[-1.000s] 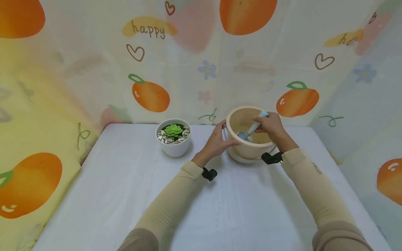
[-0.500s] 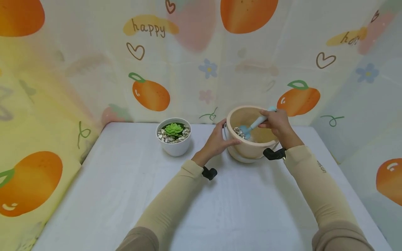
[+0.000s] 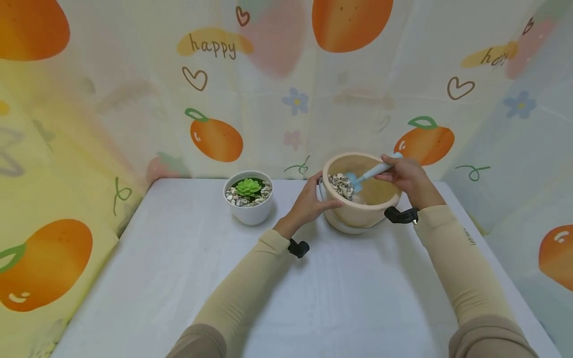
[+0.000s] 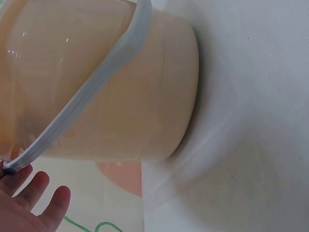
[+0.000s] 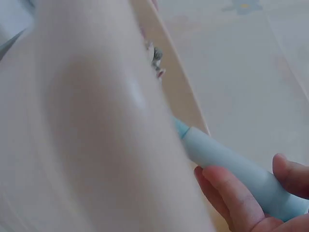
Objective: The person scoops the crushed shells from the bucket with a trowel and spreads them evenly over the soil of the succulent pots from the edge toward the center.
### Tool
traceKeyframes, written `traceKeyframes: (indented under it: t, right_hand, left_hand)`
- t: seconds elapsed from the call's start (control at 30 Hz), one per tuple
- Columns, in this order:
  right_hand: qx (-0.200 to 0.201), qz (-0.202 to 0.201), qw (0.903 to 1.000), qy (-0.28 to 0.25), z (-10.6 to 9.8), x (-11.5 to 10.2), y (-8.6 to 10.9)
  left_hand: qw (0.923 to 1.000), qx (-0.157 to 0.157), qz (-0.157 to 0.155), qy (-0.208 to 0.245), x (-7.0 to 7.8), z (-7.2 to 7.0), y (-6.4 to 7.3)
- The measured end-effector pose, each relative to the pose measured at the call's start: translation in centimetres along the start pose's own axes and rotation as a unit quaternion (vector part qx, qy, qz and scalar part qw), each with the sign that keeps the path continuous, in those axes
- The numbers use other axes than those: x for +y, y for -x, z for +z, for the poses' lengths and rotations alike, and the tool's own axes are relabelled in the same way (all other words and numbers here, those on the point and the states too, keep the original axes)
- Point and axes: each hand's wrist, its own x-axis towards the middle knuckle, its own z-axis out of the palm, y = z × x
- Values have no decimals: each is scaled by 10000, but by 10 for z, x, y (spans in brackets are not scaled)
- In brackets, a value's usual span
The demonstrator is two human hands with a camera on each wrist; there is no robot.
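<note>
A peach-coloured bucket with a grey handle stands toward the back right of the table. My left hand holds its left side, the thumb on the near rim and the fingers farther round by the handle's end. My right hand grips the handle of a light blue toy shovel that slants down into the bucket. The shovel's blade lies against a heap of small pebbles at the bucket's left inside. In the right wrist view the bucket wall hides the blade.
A white pot with a green succulent among pebbles stands left of the bucket. The white-covered table meets a printed cloth backdrop right behind both. A cloth side wall rises along the right.
My right hand has drawn back to the right and the shovel now lies flatter. More pebbles show at the bucket's left inside. My left hand has stayed in place.
</note>
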Motion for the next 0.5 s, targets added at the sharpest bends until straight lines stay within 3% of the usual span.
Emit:
traceKeyframes:
  t: [0.17, 0.33, 0.5]
  right_hand:
    - [-172, 220, 9993, -253, -9, -7, -1]
    - [-42, 286, 9976, -635, -20, -12, 2]
    - [146, -9, 9961, -873, -25, -11, 5]
  left_hand:
    - [10000, -6, 5, -8, 0, 1, 1]
    - [10000, -42, -51, -30, 1, 1, 1]
    - [9999, -53, -98, -87, 3, 0, 0]
